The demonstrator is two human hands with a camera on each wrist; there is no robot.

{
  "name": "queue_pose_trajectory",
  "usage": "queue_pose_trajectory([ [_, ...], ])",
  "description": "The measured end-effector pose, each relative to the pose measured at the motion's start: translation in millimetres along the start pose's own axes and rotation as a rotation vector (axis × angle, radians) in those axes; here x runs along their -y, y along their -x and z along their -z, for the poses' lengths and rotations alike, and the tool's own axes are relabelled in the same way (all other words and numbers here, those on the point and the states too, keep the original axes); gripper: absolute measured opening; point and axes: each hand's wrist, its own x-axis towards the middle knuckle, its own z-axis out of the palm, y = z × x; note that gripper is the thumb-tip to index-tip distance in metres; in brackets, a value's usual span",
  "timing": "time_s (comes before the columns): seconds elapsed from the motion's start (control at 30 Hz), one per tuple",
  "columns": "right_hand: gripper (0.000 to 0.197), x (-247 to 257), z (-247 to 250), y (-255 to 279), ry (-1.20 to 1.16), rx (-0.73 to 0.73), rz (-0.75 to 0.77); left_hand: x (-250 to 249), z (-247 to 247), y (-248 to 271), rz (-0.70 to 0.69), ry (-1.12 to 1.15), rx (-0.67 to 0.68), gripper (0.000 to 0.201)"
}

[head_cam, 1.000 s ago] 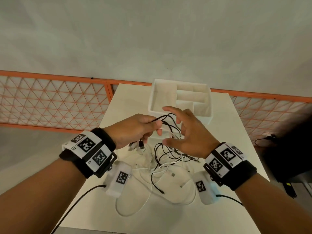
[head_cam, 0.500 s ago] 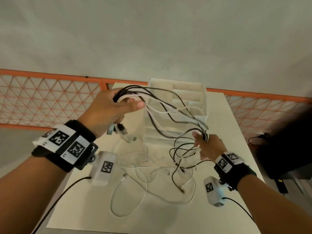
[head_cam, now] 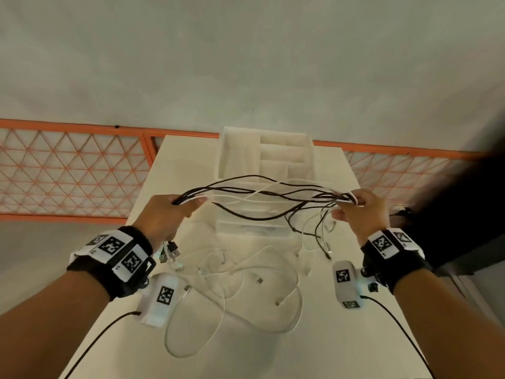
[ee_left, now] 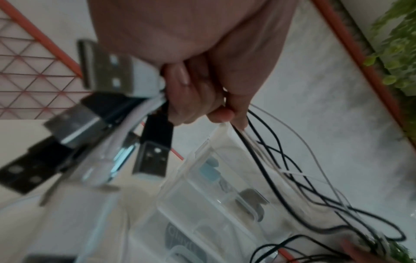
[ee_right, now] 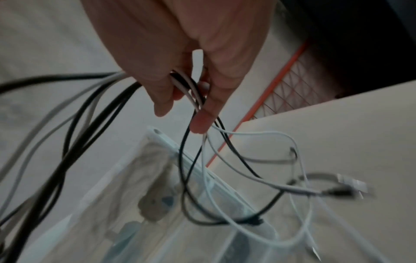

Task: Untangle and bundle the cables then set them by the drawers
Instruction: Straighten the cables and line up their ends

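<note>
Several black and white cables [head_cam: 262, 195] stretch in the air between my two hands, above the table. My left hand [head_cam: 175, 212] grips one end of the bunch, and its USB plugs [ee_left: 105, 110] hang out below the fist. My right hand [head_cam: 355, 206] pinches the other part of the bunch [ee_right: 191, 89], with loose ends and small plugs [ee_right: 342, 188] dangling under it. More white cables [head_cam: 246, 272] lie in loops on the table. The clear plastic drawers [head_cam: 266, 165] stand at the table's far end, behind the stretched cables.
The white table [head_cam: 341, 337] is narrow, with its edges close on both sides. An orange mesh fence [head_cam: 68, 170] runs behind it on the floor. A dark object [head_cam: 464, 214] stands at the right. Black wrist-camera leads [head_cam: 103, 332] trail over the near table.
My hands started together over the tangle, then lifted and drew apart. The left rose and came level, the right swung out to the right, pulling the bunch taut.
</note>
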Motion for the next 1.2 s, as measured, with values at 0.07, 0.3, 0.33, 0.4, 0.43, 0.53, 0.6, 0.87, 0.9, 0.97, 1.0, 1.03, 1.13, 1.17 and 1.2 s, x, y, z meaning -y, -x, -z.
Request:
queue_pose_trajectory([
  [0.07,0.03,-12.0,-3.5,3.5,0.108,0.065,0.028,3.6,1.9,-0.5,0.065,0.0,0.083,0.044],
  [0.3,0.026,-46.7,-29.8,46.0,0.594,0.194,0.005,16.7,-13.7,6.6,0.259,0.269,0.229,0.028],
  [0.33,0.017,-50.3,-37.1,55.1,0.65,0.277,0.027,14.0,-14.5,7.9,0.244,0.307,0.244,0.027],
  [0.4,0.015,-57.6,-51.3,74.5,0.761,0.471,0.062,5.2,-13.8,10.2,0.196,0.354,0.28,0.032],
  [0.43,0.023,-61.8,-57.8,82.4,0.777,0.528,0.06,0.3,-12.3,10.5,0.169,0.374,0.29,0.036],
  [0.53,0.063,-74.8,-72.2,92.6,0.66,0.45,0.036,-12.5,-6.6,5.9,0.112,0.484,0.218,0.037],
  [0.6,0.072,-76.6,-75.0,92.4,0.578,0.324,0.043,-15.5,-1.7,0.1,0.096,0.553,0.112,0.035],
  [0.87,0.012,-89.6,-58.8,81.3,0.765,0.634,0.002,12.8,3.6,-4.0,0.147,0.44,0.072,0.032],
  [0.9,0.013,-93.0,-62.0,87.3,0.797,0.744,0.048,15.9,1.0,-1.9,0.148,0.404,0.104,0.032],
  [0.97,0.022,-101.3,-71.3,98.3,0.897,0.808,0.122,20.0,-4.2,1.9,0.142,0.351,0.156,0.031],
  [1.0,0.025,-101.9,-76.5,102.0,0.935,0.788,0.126,20.7,-5.9,3.3,0.136,0.333,0.171,0.031],
  [1.03,0.021,-101.2,-80.7,104.2,0.949,0.75,0.124,20.6,-6.8,4.6,0.129,0.327,0.175,0.032],
  [1.13,0.013,-97.2,-93.3,106.0,1.096,0.707,0.241,13.0,-2.8,5.7,0.087,0.403,0.139,0.026],
  [1.17,0.019,-94.8,-96.8,106.7,1.114,0.684,0.277,8.6,-0.7,5.7,0.065,0.437,0.131,0.024],
  [1.2,0.022,-92.3,-101.5,107.0,1.085,0.659,0.292,4.2,2.0,5.6,0.039,0.461,0.131,0.023],
])
